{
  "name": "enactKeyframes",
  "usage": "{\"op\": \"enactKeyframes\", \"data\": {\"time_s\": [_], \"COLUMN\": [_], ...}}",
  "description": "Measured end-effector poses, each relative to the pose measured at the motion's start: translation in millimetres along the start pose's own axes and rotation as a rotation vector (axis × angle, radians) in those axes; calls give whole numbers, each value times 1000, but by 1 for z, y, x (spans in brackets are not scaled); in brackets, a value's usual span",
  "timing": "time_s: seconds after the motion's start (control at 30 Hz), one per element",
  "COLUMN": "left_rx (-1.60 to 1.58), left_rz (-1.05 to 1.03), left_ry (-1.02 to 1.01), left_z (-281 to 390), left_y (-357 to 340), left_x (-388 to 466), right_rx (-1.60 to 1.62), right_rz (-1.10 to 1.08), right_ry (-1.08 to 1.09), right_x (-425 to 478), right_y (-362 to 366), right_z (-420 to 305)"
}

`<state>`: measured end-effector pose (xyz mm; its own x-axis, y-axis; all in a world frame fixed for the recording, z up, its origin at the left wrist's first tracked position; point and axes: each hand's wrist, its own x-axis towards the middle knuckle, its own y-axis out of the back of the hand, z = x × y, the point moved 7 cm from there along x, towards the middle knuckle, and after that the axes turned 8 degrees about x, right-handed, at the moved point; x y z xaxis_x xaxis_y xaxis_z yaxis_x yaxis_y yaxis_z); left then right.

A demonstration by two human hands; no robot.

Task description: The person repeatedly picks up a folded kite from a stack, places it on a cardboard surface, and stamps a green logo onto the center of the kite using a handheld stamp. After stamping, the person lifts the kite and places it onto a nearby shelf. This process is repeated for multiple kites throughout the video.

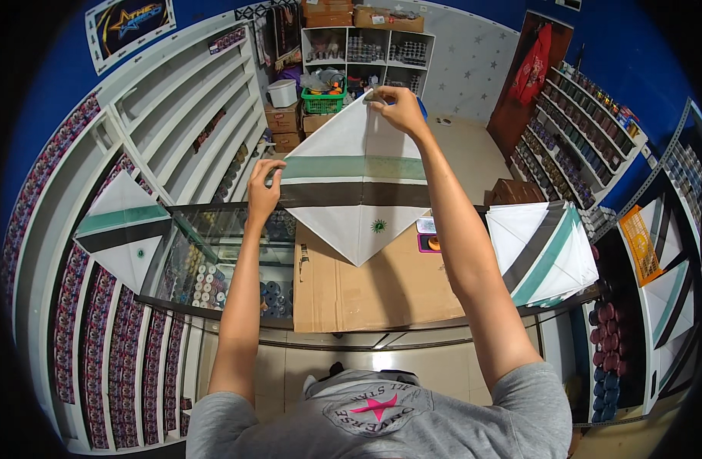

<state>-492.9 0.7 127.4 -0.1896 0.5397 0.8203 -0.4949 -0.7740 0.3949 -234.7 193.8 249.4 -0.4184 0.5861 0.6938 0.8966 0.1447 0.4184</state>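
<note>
A diamond-shaped paper kite (322, 136) is held up before me, white with one green and one black band and a small green stamped emblem near its lower tip. My left hand (263, 186) pinches its left corner. At the top corner, the fingers of my right hand (401, 109) grip the tip. My right forearm hides the kite's right corner. Below it lies a sheet of cardboard (351, 304) on a glass display counter (230, 252). Partly behind my right arm sits an open pink case (424, 243) with an orange round object in it.
A stack of similar kites (537, 246) lies at the counter's right end. Another kite (121, 226) rests at its left end. White shelves (184, 120) line the left wall; spool racks (580, 126) stand right. A green basket (323, 103) sits on boxes behind.
</note>
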Motion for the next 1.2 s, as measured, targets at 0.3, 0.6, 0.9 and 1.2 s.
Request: {"op": "enactKeyframes", "data": {"time_s": [0.3, 0.6, 0.9, 1.2], "left_rx": [-52, -273, -256, -181], "left_rz": [-28, 77, 150, 162], "left_ry": [71, 143, 197, 222], "left_z": [-14, -40, -45, -32], "left_y": [38, 83, 115, 144], "left_x": [16, 47, 40, 29], "right_rx": [175, 271, 301, 370], "right_rz": [59, 66, 49, 31], "right_ry": [-100, -165, -165, -172], "right_x": [-6, -24, -41, -47], "right_y": [10, -4, -34, -52], "right_z": [15, 19, 1, 0]}}
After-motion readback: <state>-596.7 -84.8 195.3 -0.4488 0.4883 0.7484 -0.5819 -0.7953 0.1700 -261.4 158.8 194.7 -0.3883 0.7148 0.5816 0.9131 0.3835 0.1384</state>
